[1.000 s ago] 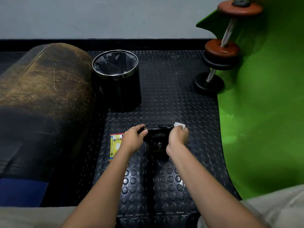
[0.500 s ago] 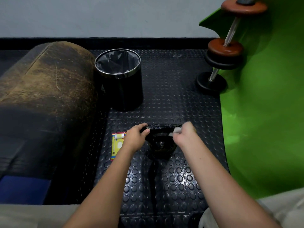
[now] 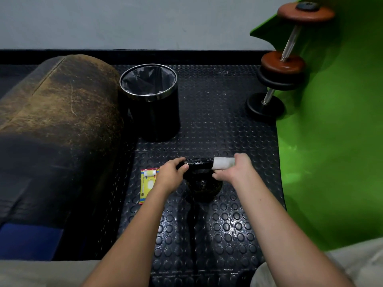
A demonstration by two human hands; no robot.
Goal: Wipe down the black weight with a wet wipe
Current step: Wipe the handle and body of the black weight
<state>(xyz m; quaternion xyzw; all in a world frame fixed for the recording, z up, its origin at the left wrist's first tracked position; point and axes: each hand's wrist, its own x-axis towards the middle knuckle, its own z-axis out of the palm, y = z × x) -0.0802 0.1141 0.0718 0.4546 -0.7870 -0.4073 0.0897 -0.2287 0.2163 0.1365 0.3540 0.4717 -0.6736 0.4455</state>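
Note:
The black weight (image 3: 204, 186), a shiny kettlebell with a top handle, stands on the studded black floor mat (image 3: 217, 228) at the centre of the head view. My left hand (image 3: 171, 177) grips the left end of its handle. My right hand (image 3: 235, 168) holds a white wet wipe (image 3: 223, 163) wrapped over the right end of the handle, thumb below and fingers behind. Most of the handle's middle shows between the two hands.
A yellow wipe packet (image 3: 148, 184) lies on the mat left of the weight. A black lined bin (image 3: 151, 100) stands behind it, a worn padded bolster (image 3: 56, 121) fills the left, a dumbbell (image 3: 279, 67) leans on the green sheet (image 3: 335, 141) at right.
My right hand has shifted rightward along the handle, and more of the white wipe now shows. My left hand has kept its grip. The camera has moved slightly.

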